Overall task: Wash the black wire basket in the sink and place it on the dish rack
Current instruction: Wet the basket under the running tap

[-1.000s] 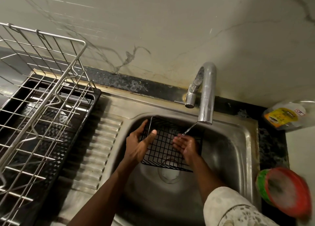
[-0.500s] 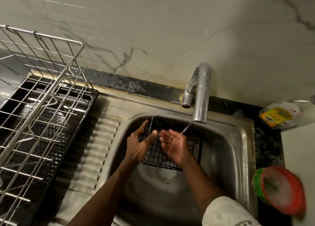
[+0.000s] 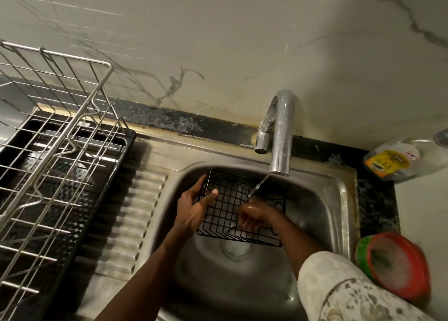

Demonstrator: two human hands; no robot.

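The black wire basket (image 3: 230, 207) sits tilted in the sink (image 3: 322, 214) under the tap's (image 3: 281, 136) stream, long side running left to right. The left hand (image 3: 194, 207) grips its left rim, thumb over the wire; the right hand (image 3: 257, 213) lies wet on the mesh, and I cannot tell whether its fingers hook it. The dish rack (image 3: 55, 136) stands to the left, nearer the left hand

the black wire basket (image 3: 225, 207) sits in the middle of the frame, inside the shiny metal sink (image 3: 322, 211). it is square, made of thin crossed wires, and tipped up on its edge. water falls on it. the big silver dish rack (image 3: 72, 131) stands at the left.
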